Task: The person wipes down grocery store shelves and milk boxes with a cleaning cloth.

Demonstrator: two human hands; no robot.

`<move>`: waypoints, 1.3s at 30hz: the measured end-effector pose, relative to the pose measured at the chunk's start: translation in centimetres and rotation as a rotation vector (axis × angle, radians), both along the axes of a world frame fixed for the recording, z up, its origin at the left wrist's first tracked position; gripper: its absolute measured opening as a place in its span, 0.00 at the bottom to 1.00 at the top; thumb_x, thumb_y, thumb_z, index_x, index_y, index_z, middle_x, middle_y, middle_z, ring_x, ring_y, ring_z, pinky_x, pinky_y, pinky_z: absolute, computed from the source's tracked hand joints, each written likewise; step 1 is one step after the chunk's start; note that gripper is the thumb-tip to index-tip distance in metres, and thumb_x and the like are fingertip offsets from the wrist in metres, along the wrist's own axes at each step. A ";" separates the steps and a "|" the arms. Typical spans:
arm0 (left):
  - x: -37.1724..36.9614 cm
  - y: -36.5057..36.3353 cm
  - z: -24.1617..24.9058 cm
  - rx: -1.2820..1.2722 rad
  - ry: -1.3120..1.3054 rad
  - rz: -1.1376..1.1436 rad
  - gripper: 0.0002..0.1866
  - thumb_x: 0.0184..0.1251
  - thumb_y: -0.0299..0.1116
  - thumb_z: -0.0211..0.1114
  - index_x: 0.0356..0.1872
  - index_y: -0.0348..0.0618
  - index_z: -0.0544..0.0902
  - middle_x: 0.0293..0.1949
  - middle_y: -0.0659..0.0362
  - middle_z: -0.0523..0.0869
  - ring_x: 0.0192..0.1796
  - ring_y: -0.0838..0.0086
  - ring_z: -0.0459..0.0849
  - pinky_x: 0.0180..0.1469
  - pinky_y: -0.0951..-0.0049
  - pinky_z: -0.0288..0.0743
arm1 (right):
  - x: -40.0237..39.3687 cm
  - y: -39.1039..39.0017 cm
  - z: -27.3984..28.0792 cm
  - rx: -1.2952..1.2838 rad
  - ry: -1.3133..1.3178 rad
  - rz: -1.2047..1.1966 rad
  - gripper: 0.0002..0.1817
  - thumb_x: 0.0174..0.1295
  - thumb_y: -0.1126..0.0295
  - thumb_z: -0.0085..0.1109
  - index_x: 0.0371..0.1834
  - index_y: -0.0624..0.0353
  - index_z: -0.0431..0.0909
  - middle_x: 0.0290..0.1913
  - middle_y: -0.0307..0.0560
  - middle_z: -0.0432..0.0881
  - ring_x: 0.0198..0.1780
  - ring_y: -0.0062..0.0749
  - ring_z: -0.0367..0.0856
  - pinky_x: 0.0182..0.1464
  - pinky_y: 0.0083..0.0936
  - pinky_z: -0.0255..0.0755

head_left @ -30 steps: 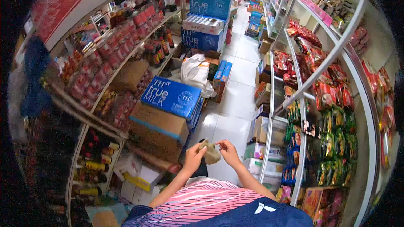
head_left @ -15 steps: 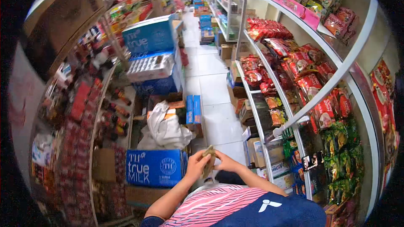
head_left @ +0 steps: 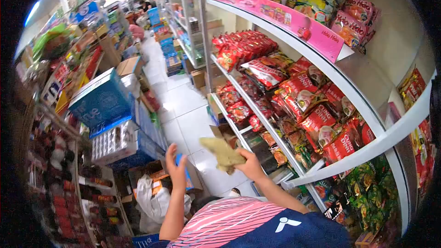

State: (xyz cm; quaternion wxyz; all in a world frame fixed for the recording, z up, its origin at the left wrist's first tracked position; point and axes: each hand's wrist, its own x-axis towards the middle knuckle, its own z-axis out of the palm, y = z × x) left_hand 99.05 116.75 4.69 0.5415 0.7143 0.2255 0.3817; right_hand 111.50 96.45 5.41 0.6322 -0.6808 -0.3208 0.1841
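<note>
My right hand [head_left: 250,165] grips the edge of a yellowish-green cloth [head_left: 223,153], which hangs out to the left over the floor tiles. Apart from it, my left hand [head_left: 176,167] is raised with fingers spread and holds nothing. Close to my right hand stands the shelf unit, where red noodle packets [head_left: 317,121] lie in heaps. Below my left hand are a white crumpled plastic sack [head_left: 154,202] and an open carton.
A white-framed glass shelf edge [head_left: 358,165] curves across the right side. Green packets [head_left: 367,193] hang low there. Stacked blue milk cartons [head_left: 103,101] stand left of the tiled aisle [head_left: 183,119]. Bottles line the left shelves. A person sits far down the aisle.
My hands have come apart; the left let go of the cloth, which now spreads from my right hand. The view has swung right toward the noodle shelves.
</note>
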 end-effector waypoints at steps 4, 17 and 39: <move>7.9 -4.6 0.4 0.314 -0.002 -0.515 0.44 0.46 0.39 0.68 0.63 0.39 0.53 0.62 0.48 0.59 0.65 0.59 0.57 0.65 0.65 0.47 | 3.1 1.8 4.5 0.016 -0.127 -0.073 0.23 0.41 0.75 0.65 0.44 0.67 0.71 0.40 0.47 0.76 0.44 0.25 0.73 0.47 0.22 0.68; 31.2 3.1 -2.3 -0.525 0.071 -0.785 0.24 0.54 0.25 0.50 0.55 0.39 0.66 0.50 0.53 0.74 0.48 0.65 0.75 0.50 0.68 0.71 | -3.2 -13.4 2.4 -0.038 0.480 -0.682 0.11 0.56 0.70 0.53 0.37 0.66 0.77 0.36 0.48 0.80 0.39 0.30 0.78 0.45 0.26 0.70; 48.0 16.7 20.9 -0.006 -0.922 -0.469 0.22 0.65 0.35 0.48 0.59 0.41 0.61 0.58 0.53 0.65 0.60 0.66 0.65 0.58 0.65 0.64 | -6.1 -29.2 -6.3 -0.885 -0.344 -2.289 0.15 0.49 0.76 0.56 0.42 0.65 0.72 0.43 0.55 0.74 0.45 0.43 0.72 0.49 0.31 0.65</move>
